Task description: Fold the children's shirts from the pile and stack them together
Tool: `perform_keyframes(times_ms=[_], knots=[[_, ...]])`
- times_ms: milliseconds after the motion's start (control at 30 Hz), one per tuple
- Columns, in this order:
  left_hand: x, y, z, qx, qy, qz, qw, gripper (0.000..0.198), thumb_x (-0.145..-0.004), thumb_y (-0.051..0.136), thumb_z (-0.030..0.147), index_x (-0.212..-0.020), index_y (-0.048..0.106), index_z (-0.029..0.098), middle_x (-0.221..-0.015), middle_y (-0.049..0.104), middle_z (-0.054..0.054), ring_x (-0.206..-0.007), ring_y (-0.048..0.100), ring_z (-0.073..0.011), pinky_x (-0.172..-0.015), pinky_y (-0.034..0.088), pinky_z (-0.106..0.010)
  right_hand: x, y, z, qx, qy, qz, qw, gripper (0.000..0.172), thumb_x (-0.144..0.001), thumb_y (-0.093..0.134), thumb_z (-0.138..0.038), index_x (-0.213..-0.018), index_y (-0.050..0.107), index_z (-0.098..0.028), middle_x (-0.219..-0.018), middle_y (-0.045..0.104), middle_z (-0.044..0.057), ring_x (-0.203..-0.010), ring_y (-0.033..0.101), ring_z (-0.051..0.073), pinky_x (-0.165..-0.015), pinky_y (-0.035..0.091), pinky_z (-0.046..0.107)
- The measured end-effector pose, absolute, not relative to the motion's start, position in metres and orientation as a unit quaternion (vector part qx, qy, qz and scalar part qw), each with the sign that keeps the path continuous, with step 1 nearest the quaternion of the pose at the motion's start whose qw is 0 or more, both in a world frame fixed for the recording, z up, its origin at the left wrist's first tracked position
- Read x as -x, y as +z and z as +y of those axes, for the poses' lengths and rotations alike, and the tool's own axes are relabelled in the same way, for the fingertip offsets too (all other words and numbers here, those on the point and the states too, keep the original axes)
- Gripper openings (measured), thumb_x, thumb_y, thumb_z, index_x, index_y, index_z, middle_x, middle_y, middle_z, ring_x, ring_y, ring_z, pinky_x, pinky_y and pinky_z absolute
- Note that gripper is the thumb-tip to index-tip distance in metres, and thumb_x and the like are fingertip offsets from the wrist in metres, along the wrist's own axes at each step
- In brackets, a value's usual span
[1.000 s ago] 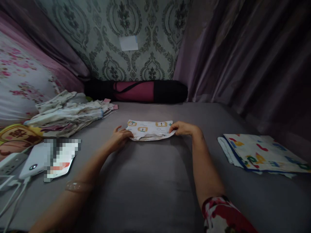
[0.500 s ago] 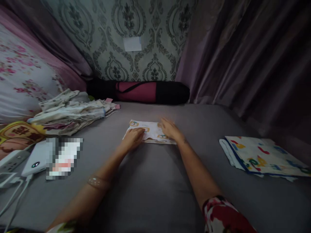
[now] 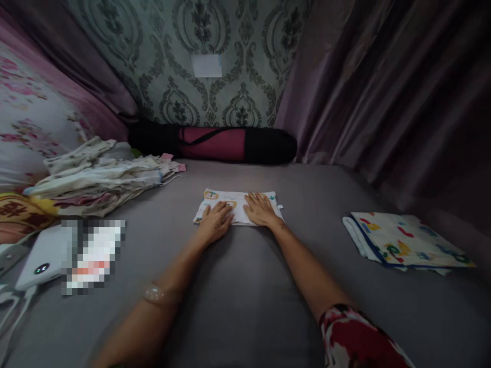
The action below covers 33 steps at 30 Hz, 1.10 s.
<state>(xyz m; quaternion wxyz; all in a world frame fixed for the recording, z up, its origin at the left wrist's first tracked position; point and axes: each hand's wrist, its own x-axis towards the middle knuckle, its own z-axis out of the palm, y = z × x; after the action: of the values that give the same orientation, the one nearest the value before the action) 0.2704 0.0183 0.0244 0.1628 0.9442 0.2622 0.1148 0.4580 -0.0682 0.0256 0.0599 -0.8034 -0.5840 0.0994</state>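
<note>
A white printed cloth (image 3: 238, 210), folded into a flat rectangle, lies on the grey bed sheet (image 3: 238, 286) in front of me. My left hand (image 3: 216, 220) rests palm down on its left part, fingers spread over the print. On the right part my right hand (image 3: 261, 208) lies flat, its fingers pointing away from me. Both hands touch the cloth, neither grips it. A small white tag sticks out at the cloth's right edge. The cloth under my palms is hidden.
Left, a heap of light clothes (image 3: 103, 176) lies beside a white power bank (image 3: 48, 255) with cables and a pixelated item (image 3: 95, 255). Right, a folded cloth with colourful prints (image 3: 408, 240) lies on the sheet. A black and maroon roll bag (image 3: 213, 143) lies along the wall.
My right hand has come down flat onto the cloth, its fingers now still. The cloth's near edge looks flatter. My left hand stays on the left part.
</note>
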Motion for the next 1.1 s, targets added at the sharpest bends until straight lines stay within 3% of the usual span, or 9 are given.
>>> perform_keyframes(times_ms=[167, 267, 500, 733, 1100], knots=[[-0.259, 0.017, 0.035, -0.904, 0.244, 0.315, 0.155, 0.039, -0.097, 0.037, 0.036, -0.125, 0.059, 0.021, -0.140, 0.055, -0.013, -0.136, 0.043, -0.0249, -0.114, 0.026, -0.052, -0.465, 0.030, -0.073, 0.814, 0.102, -0.564, 0.098, 0.062, -0.101, 0.015, -0.043, -0.152, 0.028, -0.011, -0.160, 0.021, 0.012, -0.148, 0.014, 0.024, -0.119, 0.007, 0.043], [-0.252, 0.013, 0.048, -0.883, 0.286, 0.337, 0.157, 0.039, -0.096, 0.038, 0.036, -0.123, 0.059, 0.019, -0.138, 0.056, -0.014, -0.135, 0.044, -0.0273, -0.112, 0.030, -0.052, -0.473, 0.027, -0.081, 0.845, 0.054, -0.518, 0.119, 0.066, -0.100, 0.014, -0.044, -0.151, 0.027, -0.004, -0.160, 0.021, 0.017, -0.149, 0.012, 0.025, -0.119, 0.007, 0.043], [-0.244, -0.001, 0.074, -0.869, 0.308, 0.336, 0.194, 0.035, -0.093, 0.040, 0.035, -0.117, 0.061, 0.019, -0.124, 0.065, -0.013, -0.122, 0.057, -0.0270, -0.102, 0.044, -0.043, -0.482, 0.020, -0.090, 0.863, 0.087, -0.489, 0.097, 0.068, -0.100, 0.014, -0.045, -0.151, 0.026, -0.001, -0.160, 0.020, 0.018, -0.148, 0.013, 0.028, -0.119, 0.012, 0.040], [-0.244, -0.002, 0.077, -0.853, 0.311, 0.355, 0.222, 0.037, -0.091, 0.042, 0.038, -0.116, 0.062, 0.019, -0.120, 0.067, -0.013, -0.112, 0.062, -0.0266, -0.097, 0.047, -0.041, -0.466, 0.039, -0.079, 0.856, 0.077, -0.503, 0.086, 0.060, -0.100, 0.017, -0.044, -0.150, 0.033, -0.014, -0.159, 0.024, 0.014, -0.148, 0.016, 0.028, -0.118, 0.007, 0.051], [-0.243, 0.010, 0.072, -0.836, 0.283, 0.394, 0.258, 0.040, -0.090, 0.042, 0.035, -0.119, 0.062, 0.015, -0.121, 0.066, -0.015, -0.112, 0.061, -0.0273, -0.098, 0.046, -0.041, -0.445, 0.031, -0.068, 0.827, 0.092, -0.551, 0.059, 0.059, -0.100, 0.021, -0.041, -0.152, 0.030, -0.013, -0.160, 0.024, 0.012, -0.147, 0.017, 0.028, -0.119, 0.006, 0.047]])
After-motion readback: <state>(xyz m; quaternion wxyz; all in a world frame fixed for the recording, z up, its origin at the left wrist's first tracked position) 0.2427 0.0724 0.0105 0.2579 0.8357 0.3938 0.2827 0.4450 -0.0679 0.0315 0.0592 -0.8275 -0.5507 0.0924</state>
